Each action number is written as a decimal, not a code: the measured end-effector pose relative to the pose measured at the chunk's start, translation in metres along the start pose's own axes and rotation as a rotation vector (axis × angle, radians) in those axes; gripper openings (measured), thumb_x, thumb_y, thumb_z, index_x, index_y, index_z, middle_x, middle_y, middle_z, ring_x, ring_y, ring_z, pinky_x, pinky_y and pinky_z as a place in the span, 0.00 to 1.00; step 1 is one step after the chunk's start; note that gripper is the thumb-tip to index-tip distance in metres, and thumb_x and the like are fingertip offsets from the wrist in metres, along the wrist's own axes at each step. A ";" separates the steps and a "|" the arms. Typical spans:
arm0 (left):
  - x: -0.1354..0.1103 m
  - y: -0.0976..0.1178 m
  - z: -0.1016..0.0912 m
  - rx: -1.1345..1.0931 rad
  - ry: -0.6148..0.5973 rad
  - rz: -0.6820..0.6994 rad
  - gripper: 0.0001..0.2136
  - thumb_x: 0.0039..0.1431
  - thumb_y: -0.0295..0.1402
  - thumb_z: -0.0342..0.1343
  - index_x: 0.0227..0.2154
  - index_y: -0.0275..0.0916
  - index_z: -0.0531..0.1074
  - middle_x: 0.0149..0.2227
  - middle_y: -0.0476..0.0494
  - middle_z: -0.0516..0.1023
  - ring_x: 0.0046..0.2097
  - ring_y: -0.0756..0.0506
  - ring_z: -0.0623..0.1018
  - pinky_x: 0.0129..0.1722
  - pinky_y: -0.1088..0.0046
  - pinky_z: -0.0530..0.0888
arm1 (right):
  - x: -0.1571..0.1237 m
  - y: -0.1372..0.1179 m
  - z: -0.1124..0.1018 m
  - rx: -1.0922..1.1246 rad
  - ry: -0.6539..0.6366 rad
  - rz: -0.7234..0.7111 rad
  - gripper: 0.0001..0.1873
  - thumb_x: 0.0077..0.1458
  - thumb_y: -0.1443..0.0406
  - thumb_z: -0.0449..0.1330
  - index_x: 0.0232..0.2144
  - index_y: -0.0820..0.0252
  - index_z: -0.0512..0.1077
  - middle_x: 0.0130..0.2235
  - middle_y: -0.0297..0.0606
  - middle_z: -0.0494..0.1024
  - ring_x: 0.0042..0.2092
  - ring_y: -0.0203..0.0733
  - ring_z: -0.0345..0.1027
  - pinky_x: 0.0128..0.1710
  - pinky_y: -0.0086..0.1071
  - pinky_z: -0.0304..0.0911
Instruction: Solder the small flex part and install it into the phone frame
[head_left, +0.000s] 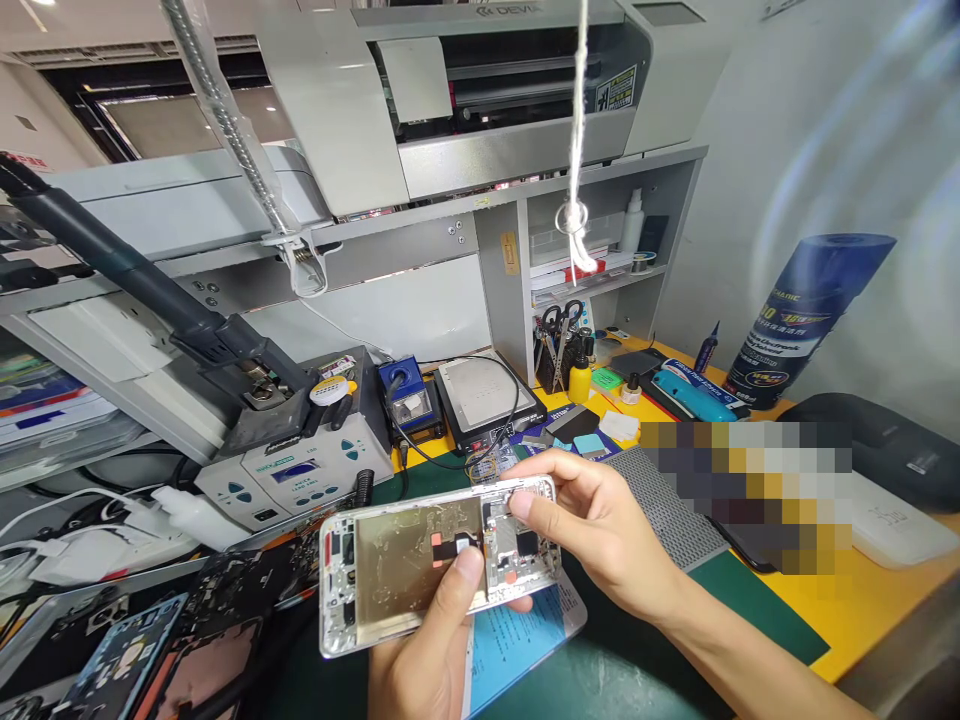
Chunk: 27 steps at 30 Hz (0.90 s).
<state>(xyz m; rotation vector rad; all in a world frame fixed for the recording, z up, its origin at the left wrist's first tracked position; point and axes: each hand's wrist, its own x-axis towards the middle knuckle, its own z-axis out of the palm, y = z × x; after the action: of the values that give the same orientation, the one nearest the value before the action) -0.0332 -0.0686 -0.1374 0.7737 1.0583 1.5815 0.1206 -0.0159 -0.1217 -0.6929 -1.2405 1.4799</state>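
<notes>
I hold an opened phone frame [397, 565] with a bare metal inner plate above the green mat [637, 660]. My left hand [427, 650] grips it from below, thumb pressed on the plate near a small black part. My right hand [600, 525] holds the frame's right end, fingers curled over its top edge and thumb on the inside by the camera cut-outs. Under the frame lies a light blue sheet [517, 640].
A soldering station [300, 470] and a heating pad [487, 395] stand behind. Dismantled phone parts [135, 650] lie at the left. A blue roll [810, 310], a tool cup with scissors [559, 345], bottles and a black case [892, 440] occupy the yellow bench at right.
</notes>
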 end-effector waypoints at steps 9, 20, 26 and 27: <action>0.002 0.005 0.002 -0.002 0.047 0.022 0.12 0.45 0.38 0.73 0.28 0.37 0.80 0.32 0.42 0.84 0.30 0.39 0.82 0.28 0.60 0.84 | 0.002 0.003 0.000 0.026 0.013 -0.026 0.13 0.57 0.58 0.69 0.40 0.60 0.78 0.34 0.36 0.81 0.34 0.35 0.72 0.36 0.28 0.67; 0.032 0.022 -0.018 -0.123 0.243 0.006 0.10 0.46 0.30 0.68 0.33 0.43 0.77 0.35 0.49 0.83 0.38 0.39 0.83 0.30 0.67 0.83 | 0.026 0.019 -0.023 -0.264 0.523 -0.234 0.15 0.59 0.58 0.64 0.43 0.62 0.74 0.32 0.33 0.74 0.31 0.34 0.66 0.31 0.30 0.64; 0.038 0.026 -0.024 -0.155 0.229 0.040 0.13 0.43 0.30 0.70 0.35 0.43 0.78 0.40 0.49 0.83 0.43 0.39 0.82 0.28 0.70 0.82 | 0.045 0.000 -0.075 -0.352 0.822 -0.134 0.13 0.67 0.58 0.59 0.45 0.63 0.71 0.31 0.30 0.72 0.26 0.31 0.64 0.24 0.26 0.63; 0.037 0.028 -0.023 -0.162 0.223 0.045 0.14 0.43 0.30 0.70 0.36 0.43 0.78 0.41 0.49 0.82 0.43 0.39 0.81 0.27 0.70 0.82 | 0.049 -0.006 -0.082 -0.382 0.834 -0.110 0.13 0.68 0.58 0.59 0.45 0.63 0.72 0.34 0.32 0.74 0.27 0.32 0.67 0.25 0.27 0.66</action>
<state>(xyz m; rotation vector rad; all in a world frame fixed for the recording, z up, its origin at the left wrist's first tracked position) -0.0743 -0.0405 -0.1227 0.5238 1.0606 1.7982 0.1819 0.0570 -0.1314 -1.3052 -0.8707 0.7114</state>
